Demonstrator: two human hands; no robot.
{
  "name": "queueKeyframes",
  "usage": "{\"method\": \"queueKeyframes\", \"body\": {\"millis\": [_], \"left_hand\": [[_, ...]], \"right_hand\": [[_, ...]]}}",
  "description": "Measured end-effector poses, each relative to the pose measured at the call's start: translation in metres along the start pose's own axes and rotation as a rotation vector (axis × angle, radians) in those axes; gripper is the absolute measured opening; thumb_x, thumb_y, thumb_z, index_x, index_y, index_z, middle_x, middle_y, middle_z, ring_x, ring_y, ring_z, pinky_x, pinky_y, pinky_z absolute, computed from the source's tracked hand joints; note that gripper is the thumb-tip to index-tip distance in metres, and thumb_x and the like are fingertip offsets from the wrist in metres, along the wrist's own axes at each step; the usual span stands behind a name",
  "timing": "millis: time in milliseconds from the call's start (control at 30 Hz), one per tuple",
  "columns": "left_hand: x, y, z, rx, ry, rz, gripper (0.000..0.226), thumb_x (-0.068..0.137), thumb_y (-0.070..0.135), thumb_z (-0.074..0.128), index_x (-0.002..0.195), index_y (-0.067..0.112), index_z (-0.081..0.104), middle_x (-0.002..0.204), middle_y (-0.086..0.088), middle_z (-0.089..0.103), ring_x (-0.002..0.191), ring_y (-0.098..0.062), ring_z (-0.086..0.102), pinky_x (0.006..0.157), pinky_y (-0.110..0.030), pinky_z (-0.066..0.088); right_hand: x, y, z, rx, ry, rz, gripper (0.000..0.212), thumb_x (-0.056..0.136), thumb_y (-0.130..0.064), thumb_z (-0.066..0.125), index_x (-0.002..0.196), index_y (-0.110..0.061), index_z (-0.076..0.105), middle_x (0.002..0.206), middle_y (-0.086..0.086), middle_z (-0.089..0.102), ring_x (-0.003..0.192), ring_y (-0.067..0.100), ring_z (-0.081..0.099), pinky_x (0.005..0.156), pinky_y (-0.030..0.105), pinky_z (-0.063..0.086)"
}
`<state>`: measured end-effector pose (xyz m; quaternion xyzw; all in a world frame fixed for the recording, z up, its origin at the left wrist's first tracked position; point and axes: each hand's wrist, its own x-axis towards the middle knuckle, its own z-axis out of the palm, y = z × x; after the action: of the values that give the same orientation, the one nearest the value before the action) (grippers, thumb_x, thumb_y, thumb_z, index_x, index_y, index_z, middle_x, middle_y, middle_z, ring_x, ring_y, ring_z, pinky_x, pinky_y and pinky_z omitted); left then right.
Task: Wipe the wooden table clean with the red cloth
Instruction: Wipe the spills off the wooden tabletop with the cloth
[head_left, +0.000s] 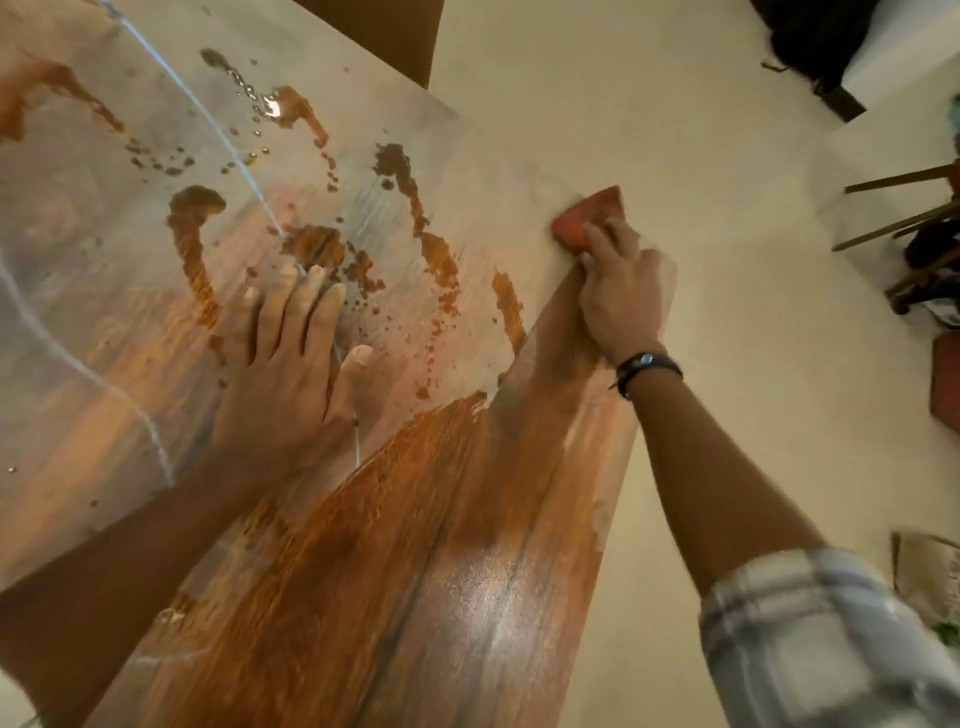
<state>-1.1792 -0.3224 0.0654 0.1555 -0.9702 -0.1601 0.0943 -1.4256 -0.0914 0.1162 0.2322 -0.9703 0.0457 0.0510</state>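
Observation:
The wooden table (426, 545) fills the left and middle of the view. A pale dusty film with wet brown streaks and droplets covers its far part, while the near part shows bare glossy wood. My right hand (623, 296) presses the folded red cloth (589, 215) onto the table's right edge, at the end of a wiped brown strip. My left hand (291, 358) lies flat on the dusty surface with its fingers spread, holding nothing. Its fingertips are coated in pale dust.
Cream floor lies to the right of the table edge. Wooden chair legs (898, 218) and a dark bundle stand at the far right. A dark object (815, 41) sits at the top right. A brown panel (384, 31) shows beyond the table's far edge.

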Motion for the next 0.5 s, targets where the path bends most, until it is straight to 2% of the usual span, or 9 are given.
{"method": "queueKeyframes", "body": {"millis": [100,200,233,300,367,400,500], "left_hand": [[0.000,0.001,-0.002,-0.018,-0.005,-0.016,0.063,0.106,0.046,0.018,0.153,0.006,0.029,0.160,-0.013,0.028,0.153,-0.028,0.015,0.123,-0.054,0.009],[0.001,0.001,-0.004,-0.016,0.012,-0.007,0.060,0.106,0.042,0.018,0.152,0.005,0.032,0.160,-0.014,0.030,0.152,-0.030,0.018,0.123,-0.053,0.010],[0.001,0.001,-0.004,-0.011,0.011,-0.002,0.060,0.106,0.041,0.018,0.152,0.004,0.033,0.160,-0.015,0.030,0.152,-0.030,0.019,0.123,-0.054,0.011],[0.001,0.001,-0.005,-0.002,0.002,0.004,0.061,0.107,0.040,0.016,0.151,0.003,0.035,0.160,-0.016,0.031,0.152,-0.031,0.019,0.123,-0.054,0.011],[0.000,0.000,-0.006,-0.008,-0.004,0.002,0.061,0.107,0.041,0.015,0.151,0.003,0.035,0.160,-0.015,0.032,0.152,-0.030,0.019,0.124,-0.053,0.009],[0.000,0.000,-0.006,-0.010,-0.002,0.002,0.061,0.108,0.041,0.014,0.151,0.004,0.035,0.160,-0.014,0.032,0.152,-0.030,0.019,0.124,-0.052,0.009],[0.000,0.001,-0.007,-0.006,-0.005,-0.001,0.061,0.108,0.042,0.013,0.151,0.005,0.035,0.161,-0.013,0.032,0.153,-0.029,0.019,0.125,-0.051,0.007]], "right_hand": [[-0.088,-0.046,0.004,0.042,-0.071,-0.236,0.048,0.099,-0.015,0.047,0.146,-0.026,0.046,0.156,0.002,0.039,0.125,0.029,0.047,0.093,0.039,0.048],[-0.173,-0.075,0.001,0.076,-0.214,-0.565,0.052,0.101,-0.015,0.030,0.151,-0.028,0.035,0.158,0.001,0.034,0.116,0.031,0.047,0.089,0.044,0.046],[-0.181,-0.073,0.000,0.061,-0.236,-0.666,0.051,0.103,-0.015,0.024,0.151,-0.030,0.034,0.158,0.000,0.033,0.112,0.031,0.047,0.085,0.043,0.044],[-0.153,-0.057,-0.003,0.043,-0.215,-0.751,0.049,0.103,-0.016,0.034,0.149,-0.031,0.038,0.156,-0.001,0.037,0.107,0.030,0.049,0.080,0.040,0.045],[-0.099,-0.035,0.001,0.034,-0.134,-0.626,0.045,0.098,-0.022,0.048,0.143,-0.028,0.050,0.151,0.003,0.046,0.103,0.030,0.051,0.074,0.035,0.047],[-0.066,-0.022,0.003,0.022,-0.099,-0.505,0.043,0.098,-0.022,0.048,0.141,-0.027,0.053,0.150,0.004,0.047,0.105,0.032,0.051,0.075,0.035,0.046],[0.020,0.010,0.005,0.014,-0.080,-0.071,0.040,0.104,-0.021,0.039,0.141,-0.027,0.052,0.154,-0.001,0.041,0.118,0.037,0.047,0.095,0.044,0.045]]}}
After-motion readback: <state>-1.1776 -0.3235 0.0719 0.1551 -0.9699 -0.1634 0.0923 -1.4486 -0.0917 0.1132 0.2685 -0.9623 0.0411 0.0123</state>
